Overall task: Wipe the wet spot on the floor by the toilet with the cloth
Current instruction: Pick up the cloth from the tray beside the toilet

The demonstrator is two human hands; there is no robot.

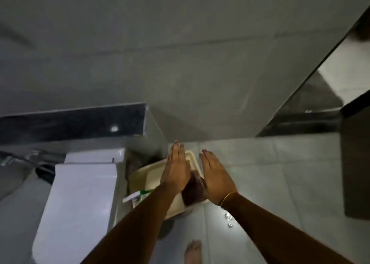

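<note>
A white toilet (pixel 80 199) with its lid down fills the lower left. Right beside it stands a cream plastic basin (pixel 144 173) on the tiled floor. A dark brown cloth (pixel 193 191) lies in the basin's right part. My left hand (pixel 176 167) and my right hand (pixel 217 175) hover flat above the basin, fingers straight and pointing away, with the cloth showing between them. Neither hand holds anything. A few small shiny water drops (pixel 228 220) sit on the floor tile just right of the basin.
A green-and-white brush (pixel 138 195) lies across the basin's near edge. A dark ledge (pixel 70 125) runs behind the toilet. A dark cabinet (pixel 356 163) stands at the right. My bare foot (pixel 193 250) rests on the pale floor tiles below.
</note>
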